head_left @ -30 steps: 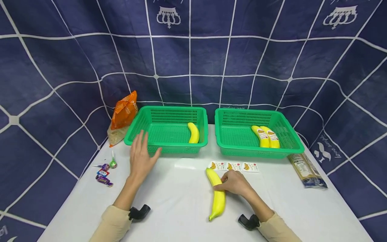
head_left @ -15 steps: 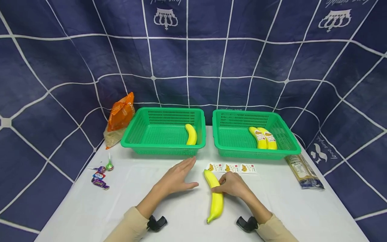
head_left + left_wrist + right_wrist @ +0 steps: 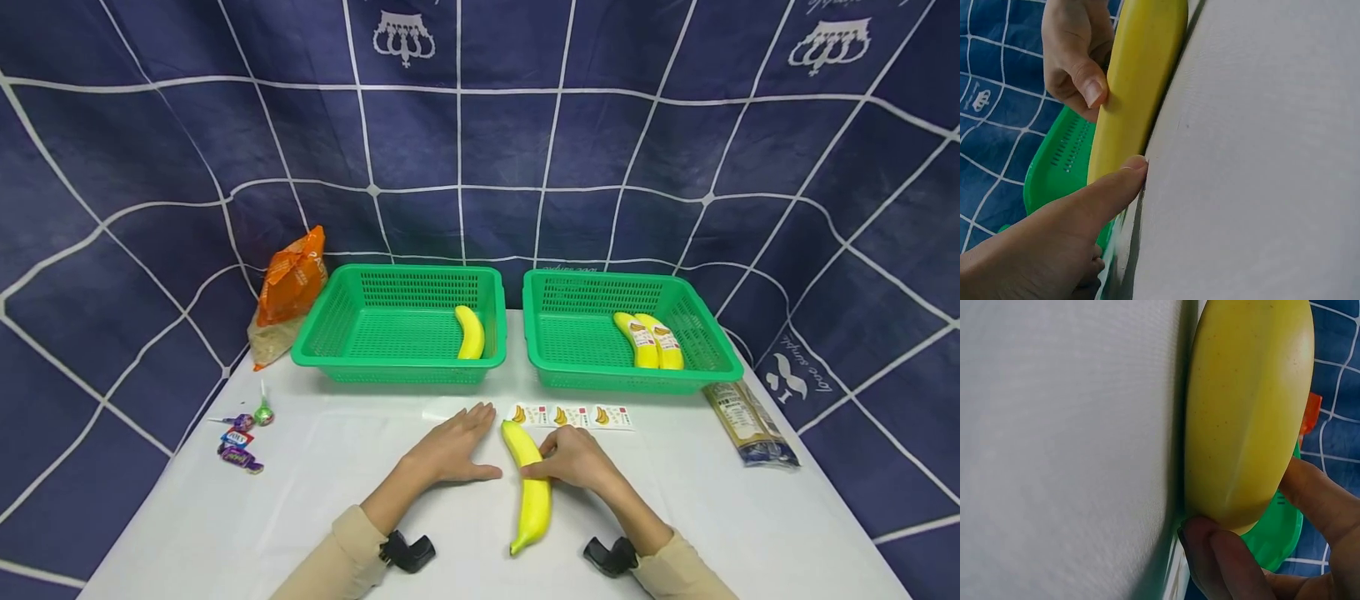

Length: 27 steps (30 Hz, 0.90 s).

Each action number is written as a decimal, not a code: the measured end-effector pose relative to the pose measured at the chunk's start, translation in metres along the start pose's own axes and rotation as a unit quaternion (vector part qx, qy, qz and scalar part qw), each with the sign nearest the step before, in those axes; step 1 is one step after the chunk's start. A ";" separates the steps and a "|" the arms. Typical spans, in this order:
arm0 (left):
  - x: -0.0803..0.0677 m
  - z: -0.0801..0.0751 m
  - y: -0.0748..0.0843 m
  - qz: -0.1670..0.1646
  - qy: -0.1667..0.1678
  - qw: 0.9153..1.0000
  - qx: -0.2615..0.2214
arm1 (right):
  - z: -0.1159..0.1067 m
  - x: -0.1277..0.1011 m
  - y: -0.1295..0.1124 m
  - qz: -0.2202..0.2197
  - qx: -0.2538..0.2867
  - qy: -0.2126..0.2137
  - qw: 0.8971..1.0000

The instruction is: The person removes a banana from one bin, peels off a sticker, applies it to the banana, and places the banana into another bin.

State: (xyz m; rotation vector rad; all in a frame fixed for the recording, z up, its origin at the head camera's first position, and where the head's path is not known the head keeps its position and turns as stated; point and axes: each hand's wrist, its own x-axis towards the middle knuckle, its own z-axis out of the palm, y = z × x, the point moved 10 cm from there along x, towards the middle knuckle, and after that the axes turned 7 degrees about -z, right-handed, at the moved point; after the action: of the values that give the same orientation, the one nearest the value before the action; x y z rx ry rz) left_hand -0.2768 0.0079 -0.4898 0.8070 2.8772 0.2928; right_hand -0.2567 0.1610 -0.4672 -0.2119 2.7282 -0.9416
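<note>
A yellow banana (image 3: 535, 510) lies lengthwise on the white table, its tip toward the front. My right hand (image 3: 576, 458) pinches it across the middle from the right; in the right wrist view, thumb and fingers sit on either side of the banana (image 3: 1247, 412). My left hand (image 3: 453, 448) is just left of the banana with its fingers straight and the thumb pointing at it. The left wrist view has the left thumb (image 3: 1104, 203) overlapping the banana's edge; whether it touches, I cannot tell. A strip of banana stickers (image 3: 570, 415) lies behind the banana.
Two green baskets stand at the back: the left basket (image 3: 375, 364) holds one banana (image 3: 471, 333), the right basket (image 3: 585, 377) two stickered bananas (image 3: 647, 342). Sweets (image 3: 238, 450) and an orange bag (image 3: 294, 279) are at left, a flat packet (image 3: 750, 425) at right.
My left hand has come from near the left basket, rightward and toward me, to beside the banana. The right hand keeps hold of the banana at the same place. The view has shifted slightly.
</note>
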 end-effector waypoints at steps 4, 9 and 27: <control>0.001 0.003 -0.002 -0.007 -0.003 1.000 0.004 | 0.000 0.000 0.000 0.001 0.001 0.000 1.000; 0.001 0.003 -0.003 -0.006 -0.004 1.000 0.011 | 0.000 0.002 -0.001 -0.001 0.002 -0.001 1.000; 0.003 0.010 -0.006 -0.016 -0.013 1.000 -0.021 | -0.007 0.001 0.002 -0.010 0.028 -0.011 0.999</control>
State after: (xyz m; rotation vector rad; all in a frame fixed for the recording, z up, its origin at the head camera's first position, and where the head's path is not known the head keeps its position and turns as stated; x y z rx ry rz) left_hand -0.2802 0.0059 -0.5008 0.7507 2.8477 0.3347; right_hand -0.2597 0.1665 -0.4632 -0.2373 2.6798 -1.0132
